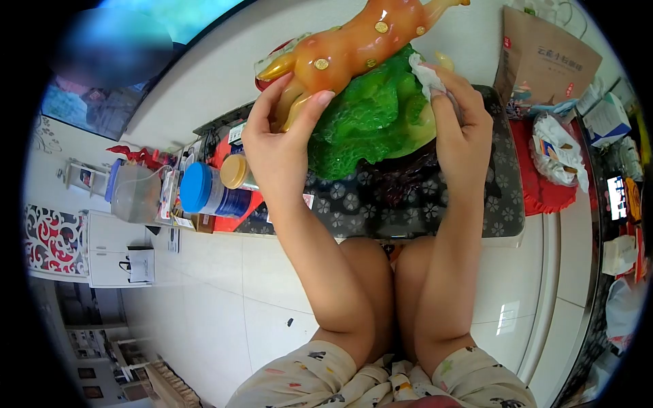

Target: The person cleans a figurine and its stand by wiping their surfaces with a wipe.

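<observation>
A large glossy ornament stands before me, with a green cabbage-like leaf body (364,112) and an orange figure (350,51) bearing gold coin shapes lying across its top. My left hand (282,139) grips a golden-yellow part at the ornament's left, thumb and fingers around it. Pinched in my right hand (464,126) is a crumpled white tissue (427,76), which rests against the upper right edge of the green leaf. Beneath the leaf is a dark, shiny base (401,177). Part of the orange figure is cut off by the top of the view.
The ornament is on a black flower-patterned tabletop (340,211). Left of it are a blue-lidded jar (197,187), a tan-lidded jar (235,171) and a clear plastic container (136,194). A brown paper bag (544,61) and plastic-wrapped items (558,149) sit right. A screen (136,61) hangs upper left.
</observation>
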{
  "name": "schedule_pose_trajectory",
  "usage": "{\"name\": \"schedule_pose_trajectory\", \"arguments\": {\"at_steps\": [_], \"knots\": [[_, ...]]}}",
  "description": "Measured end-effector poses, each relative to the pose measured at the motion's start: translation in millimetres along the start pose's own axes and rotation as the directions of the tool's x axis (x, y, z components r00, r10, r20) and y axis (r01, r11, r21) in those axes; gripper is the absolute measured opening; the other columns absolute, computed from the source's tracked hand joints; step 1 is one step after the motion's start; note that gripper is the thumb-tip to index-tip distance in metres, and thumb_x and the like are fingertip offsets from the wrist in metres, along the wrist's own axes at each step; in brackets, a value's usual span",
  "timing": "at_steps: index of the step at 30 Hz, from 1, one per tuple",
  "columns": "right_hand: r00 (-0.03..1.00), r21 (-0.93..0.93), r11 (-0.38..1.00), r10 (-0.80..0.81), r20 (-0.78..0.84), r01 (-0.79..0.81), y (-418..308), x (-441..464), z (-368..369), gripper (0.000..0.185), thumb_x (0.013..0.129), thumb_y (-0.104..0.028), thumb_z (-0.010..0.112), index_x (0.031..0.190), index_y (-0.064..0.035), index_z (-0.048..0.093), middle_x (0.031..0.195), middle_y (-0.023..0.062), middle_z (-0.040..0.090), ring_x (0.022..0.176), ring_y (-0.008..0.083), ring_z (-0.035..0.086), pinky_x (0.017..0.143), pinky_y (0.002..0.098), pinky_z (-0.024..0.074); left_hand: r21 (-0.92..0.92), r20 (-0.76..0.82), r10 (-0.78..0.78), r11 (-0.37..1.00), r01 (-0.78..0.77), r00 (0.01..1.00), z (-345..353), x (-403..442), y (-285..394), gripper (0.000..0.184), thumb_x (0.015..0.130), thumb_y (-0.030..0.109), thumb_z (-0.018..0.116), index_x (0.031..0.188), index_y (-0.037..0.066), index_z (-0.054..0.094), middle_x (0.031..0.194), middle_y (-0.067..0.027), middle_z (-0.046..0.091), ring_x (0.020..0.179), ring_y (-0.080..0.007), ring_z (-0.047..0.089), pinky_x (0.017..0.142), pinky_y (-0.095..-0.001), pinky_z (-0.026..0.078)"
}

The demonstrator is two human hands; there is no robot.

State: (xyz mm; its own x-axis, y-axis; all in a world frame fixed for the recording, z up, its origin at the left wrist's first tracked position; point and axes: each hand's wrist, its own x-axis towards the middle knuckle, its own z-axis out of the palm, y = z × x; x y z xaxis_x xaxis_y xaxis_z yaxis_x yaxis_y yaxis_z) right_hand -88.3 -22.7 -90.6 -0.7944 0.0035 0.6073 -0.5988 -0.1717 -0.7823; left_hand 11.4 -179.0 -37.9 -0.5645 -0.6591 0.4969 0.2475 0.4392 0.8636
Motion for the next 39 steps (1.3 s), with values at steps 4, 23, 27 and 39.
{"name": "schedule_pose_trajectory", "arguments": {"at_steps": [4, 23, 27, 39], "knots": [[0.991, -0.094, 0.991, -0.086, 0.105, 0.095, -4.4, 6.4, -9.6, 0.026, 0.084, -0.005, 0.059, 0.107, -0.0088, 0.070, 0.107, 0.0050, 0.070, 0.095, 0.0204, 0.056, 0.086, 0.0311, 0.0459, 0.029, -0.012, 0.003, 1.000, -0.003, 1.000, 1.3, -0.5, 2.9, 0.052, 0.071, 0.014, 0.085, 0.113, -0.007, 0.064, 0.104, -0.0127, 0.068, 0.094, -0.0158, 0.064, 0.087, -0.0263, 0.049], [0.996, -0.028, 0.998, 0.056, 0.074, -0.054, 0.5, 4.2, -4.3, 0.024, 0.086, -0.007, 0.058, 0.107, -0.0094, 0.070, 0.111, 0.0023, 0.068, 0.104, 0.0224, 0.053, 0.094, 0.0331, 0.0419, -0.020, 0.010, 0.003, 1.000, -0.003, 1.000, 0.2, -0.4, 2.6, 0.052, 0.071, 0.012, 0.085, 0.114, -0.006, 0.063, 0.104, -0.0129, 0.068, 0.094, -0.0162, 0.064, 0.087, -0.0267, 0.049], [0.989, -0.078, 0.992, -0.094, 0.112, 0.103, -0.5, 5.1, -7.7, 0.024, 0.085, -0.006, 0.059, 0.106, -0.0092, 0.070, 0.114, 0.0024, 0.068, 0.103, 0.0216, 0.053, 0.092, 0.0325, 0.0429, -0.025, 0.014, -0.010, 1.000, 0.010, 1.000, -0.2, -0.1, 1.7, 0.052, 0.071, 0.012, 0.085, 0.114, -0.006, 0.062, 0.105, -0.0130, 0.068, 0.095, -0.0164, 0.064, 0.087, -0.0267, 0.049], [0.960, 0.298, 0.919, 0.279, -0.025, -0.259, -40.3, 5.4, -20.6, 0.019, 0.091, -0.005, 0.058, 0.106, 0.0043, 0.067, 0.105, 0.0031, 0.066, 0.091, 0.0077, 0.058, 0.081, 0.0207, 0.0444, -0.009, 0.013, 0.015, 1.000, -0.014, 1.000, -0.5, 1.5, -1.1, 0.053, 0.071, 0.014, 0.085, 0.115, -0.006, 0.062, 0.105, -0.0135, 0.067, 0.095, -0.0170, 0.064, 0.087, -0.0271, 0.049]]}}
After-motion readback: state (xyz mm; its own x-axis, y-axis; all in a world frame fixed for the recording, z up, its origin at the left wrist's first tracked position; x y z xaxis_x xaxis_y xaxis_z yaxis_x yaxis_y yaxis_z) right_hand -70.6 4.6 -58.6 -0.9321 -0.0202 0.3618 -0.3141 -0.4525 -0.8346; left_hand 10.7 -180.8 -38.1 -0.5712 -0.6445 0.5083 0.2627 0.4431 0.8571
